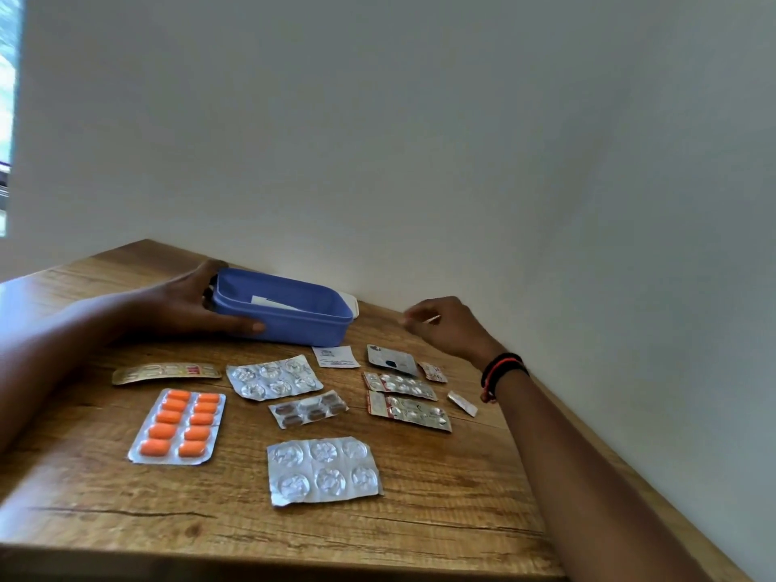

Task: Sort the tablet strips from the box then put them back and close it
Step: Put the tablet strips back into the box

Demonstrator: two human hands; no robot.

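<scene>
Grips blue box (pixel 289 319) at its 9 o'clock end with left hand (pixel 189 306), thumb along near wall; pinches thin pale strip (pixel 432 319) at 3 o'clock with right hand (pixel 451 327).

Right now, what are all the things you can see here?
table: 1, brown wood
box: 1, blue, at back
paper: 1, white, in box
lid: 1, white, behind box
orange strip: 1, front left
gold strip: 1, left, behind orange strip
silver strips: 2, middle and front
brown strip: 1, between them
red-edged strips: 2, right
cards: 2, white and grey, before box
scraps: 2, small, far right
bands: several, black and red, right wrist
left hand: 1, grips box end
right hand: 1, pinches thin pale piece
</scene>
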